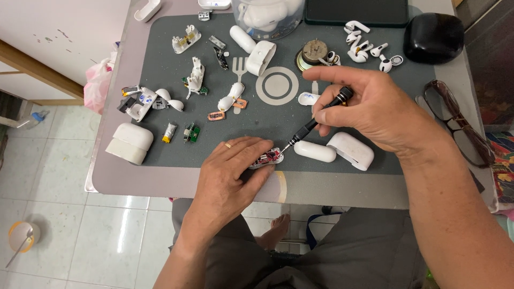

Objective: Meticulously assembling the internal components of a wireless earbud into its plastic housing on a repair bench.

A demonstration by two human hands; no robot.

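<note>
Near front edge of mat: left hand pinning opened earbud case half, board exposed; right hand gripping screwdriver, tip on board, disassembly partway, screws apparently remaining.

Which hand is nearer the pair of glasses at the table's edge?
Right. The right hand, gripping the black screwdriver, sits just beside the glasses. The left hand is farther off, pinning the small red circuit board.

Under my fingers sits a glossy red circuit board in smooth white plastic, beside them a matt black metal screwdriver over the matt grey mat.
</note>
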